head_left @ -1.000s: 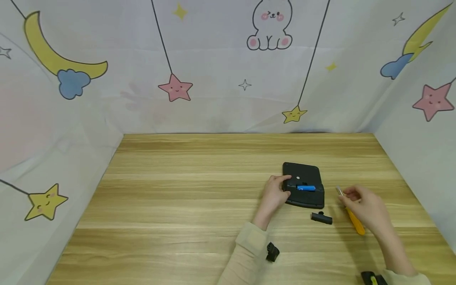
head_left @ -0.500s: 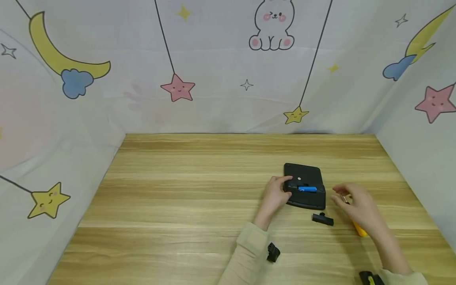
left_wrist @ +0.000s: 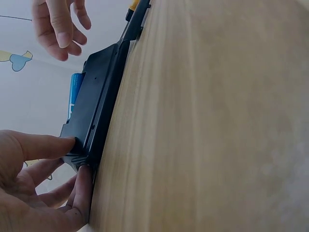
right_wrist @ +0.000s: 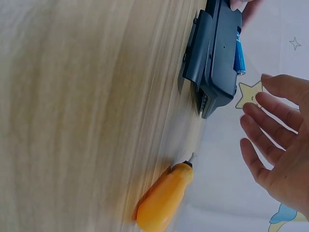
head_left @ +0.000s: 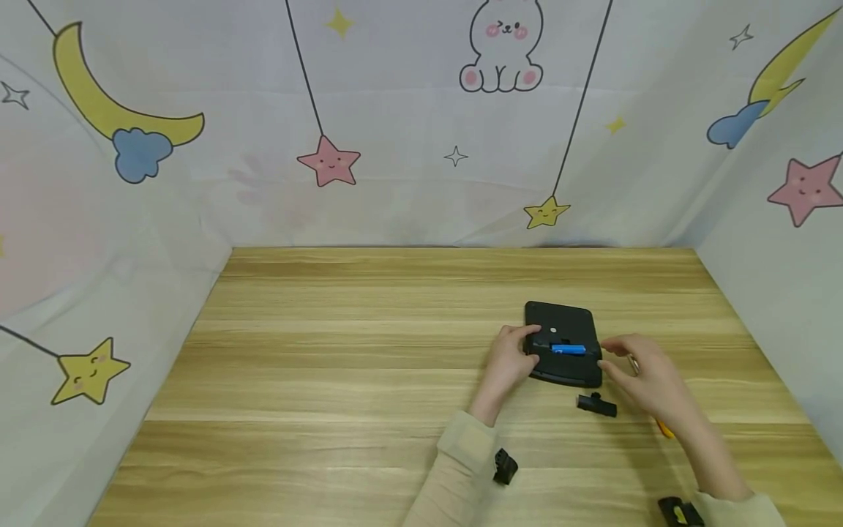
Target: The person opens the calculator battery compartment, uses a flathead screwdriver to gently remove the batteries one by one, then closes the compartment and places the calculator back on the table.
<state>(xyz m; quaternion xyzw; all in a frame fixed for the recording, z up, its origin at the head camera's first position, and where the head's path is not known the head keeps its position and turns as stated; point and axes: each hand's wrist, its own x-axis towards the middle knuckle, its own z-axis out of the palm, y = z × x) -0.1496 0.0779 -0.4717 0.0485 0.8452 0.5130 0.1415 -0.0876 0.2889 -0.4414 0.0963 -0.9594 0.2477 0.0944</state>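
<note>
A flat black device [head_left: 569, 319], like a calculator lying back side up, rests on the wooden table. A blue battery [head_left: 568, 350] sits in the slot in its back, partly raised above the surface in both wrist views. My left hand [head_left: 507, 360] grips the device's left edge, thumb [left_wrist: 46, 146] and fingers at its corner. My right hand [head_left: 652, 373] hovers by the right edge with fingers spread and nothing in them. Below the device lies a small black battery cover [head_left: 596, 405]. The screwdriver [right_wrist: 164, 200] with an orange handle lies under my right hand, mostly hidden in the head view.
The wooden table [head_left: 316, 351] stretches far to the left. White cloth [head_left: 395, 205] printed with stars and moons hangs behind and at both sides. Black wrist-worn pieces [head_left: 505, 466] show near both sleeves.
My right hand has moved left, away from the screwdriver and over to the device's right edge, its fingers parting. My left hand keeps its hold on the device.
</note>
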